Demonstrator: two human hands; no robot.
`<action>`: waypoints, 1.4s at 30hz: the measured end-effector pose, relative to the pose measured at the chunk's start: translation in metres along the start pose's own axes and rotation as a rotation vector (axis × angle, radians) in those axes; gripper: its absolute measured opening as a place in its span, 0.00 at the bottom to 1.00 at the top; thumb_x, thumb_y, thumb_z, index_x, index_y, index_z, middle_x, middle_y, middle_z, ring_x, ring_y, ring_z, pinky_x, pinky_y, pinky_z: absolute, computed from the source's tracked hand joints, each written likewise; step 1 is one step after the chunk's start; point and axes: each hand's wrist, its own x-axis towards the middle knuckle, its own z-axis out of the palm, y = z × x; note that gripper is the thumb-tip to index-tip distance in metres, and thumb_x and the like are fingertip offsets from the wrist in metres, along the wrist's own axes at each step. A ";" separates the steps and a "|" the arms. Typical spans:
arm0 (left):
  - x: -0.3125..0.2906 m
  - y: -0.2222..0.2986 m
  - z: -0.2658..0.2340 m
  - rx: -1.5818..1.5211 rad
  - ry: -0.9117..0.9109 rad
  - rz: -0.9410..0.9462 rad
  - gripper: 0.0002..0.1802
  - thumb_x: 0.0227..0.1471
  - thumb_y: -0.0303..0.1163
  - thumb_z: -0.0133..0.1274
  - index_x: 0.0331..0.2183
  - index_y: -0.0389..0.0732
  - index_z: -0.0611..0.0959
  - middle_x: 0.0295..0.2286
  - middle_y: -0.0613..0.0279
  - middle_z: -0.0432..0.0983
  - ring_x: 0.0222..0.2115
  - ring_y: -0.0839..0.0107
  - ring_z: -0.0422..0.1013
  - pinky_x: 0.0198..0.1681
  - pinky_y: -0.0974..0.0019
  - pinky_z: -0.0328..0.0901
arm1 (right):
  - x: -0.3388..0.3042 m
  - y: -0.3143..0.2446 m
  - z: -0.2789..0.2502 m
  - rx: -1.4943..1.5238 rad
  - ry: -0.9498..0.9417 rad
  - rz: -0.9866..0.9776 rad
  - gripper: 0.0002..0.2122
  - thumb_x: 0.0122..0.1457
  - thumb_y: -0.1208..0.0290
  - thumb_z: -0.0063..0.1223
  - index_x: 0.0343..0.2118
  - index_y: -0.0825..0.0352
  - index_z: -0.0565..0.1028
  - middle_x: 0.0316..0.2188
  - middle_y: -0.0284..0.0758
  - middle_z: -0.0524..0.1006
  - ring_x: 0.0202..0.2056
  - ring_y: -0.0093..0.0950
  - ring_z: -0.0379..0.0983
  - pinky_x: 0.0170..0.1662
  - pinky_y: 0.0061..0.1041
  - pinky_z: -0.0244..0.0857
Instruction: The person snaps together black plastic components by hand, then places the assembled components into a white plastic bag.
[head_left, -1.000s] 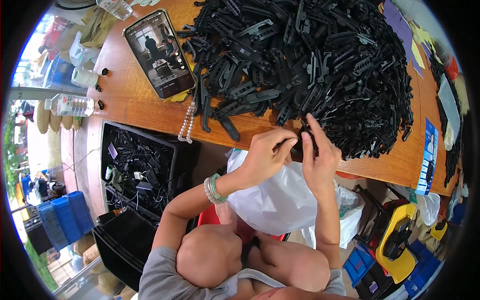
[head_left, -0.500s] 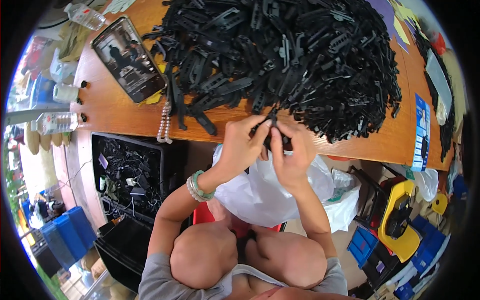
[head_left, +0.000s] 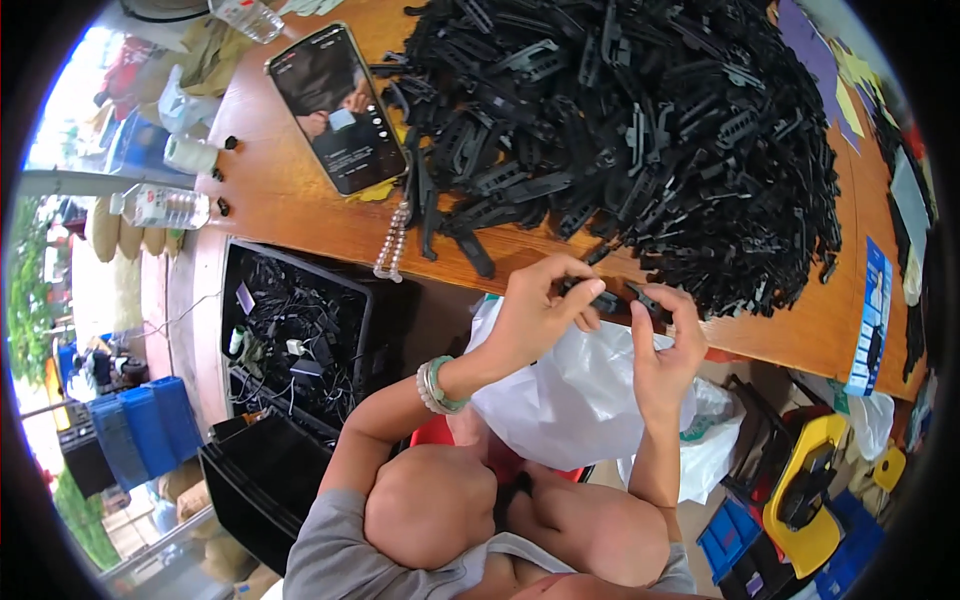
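Over the table's front edge, my left hand pinches a small black plastic part between thumb and fingers. My right hand grips another black plastic piece by its fingertips. A small gap separates the two pieces, and their exact shape is partly covered by my fingers. Just beyond the hands rises a large heap of long, slotted black plastic parts on the wooden table. Under my hands a white plastic bag hangs down toward my lap.
A phone with a lit screen lies left of the heap, a beaded strap trailing from it over the edge. A black crate of parts and cables stands below left. Bottles line the left; a yellow chair sits right.
My hands were together over the parts and are now apart, each with a black piece. The view has shifted left, so things appear farther right. The picture on the phone has changed.
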 end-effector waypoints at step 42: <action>-0.037 0.025 -0.002 0.352 -0.212 0.070 0.17 0.53 0.24 0.52 0.45 0.32 0.76 0.29 0.57 0.79 0.31 0.75 0.75 0.33 0.69 0.70 | -0.043 0.003 0.013 0.935 -0.014 0.306 0.08 0.52 0.86 0.54 0.36 0.76 0.74 0.35 0.41 0.74 0.29 0.26 0.75 0.32 0.22 0.70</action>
